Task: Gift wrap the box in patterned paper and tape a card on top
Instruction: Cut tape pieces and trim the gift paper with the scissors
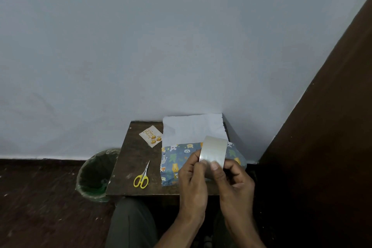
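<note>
Over on the left a green bin [96, 175] sits on the floor beside the small table [128, 159], where yellow scissors [142, 179] lie below the card [151, 134]. Further right, the patterned paper [175, 159] covers the box, white underside folded up behind. Above it, left hand [192, 175] and right hand [231, 177] both pinch the roll of tape [213, 152], fingers curled round it.

Person, head view. Both forearms bare to the frame's lower edge; no sleeve shows. Left hand [192, 179] and right hand [234, 180] bare: no glove, ring, watch or band to be seen. Fingernails short and unpainted where visible. Legs clad in plain dark grey-green trousers [130, 223], one knee at lower centre. Footwear not discernible.
</note>
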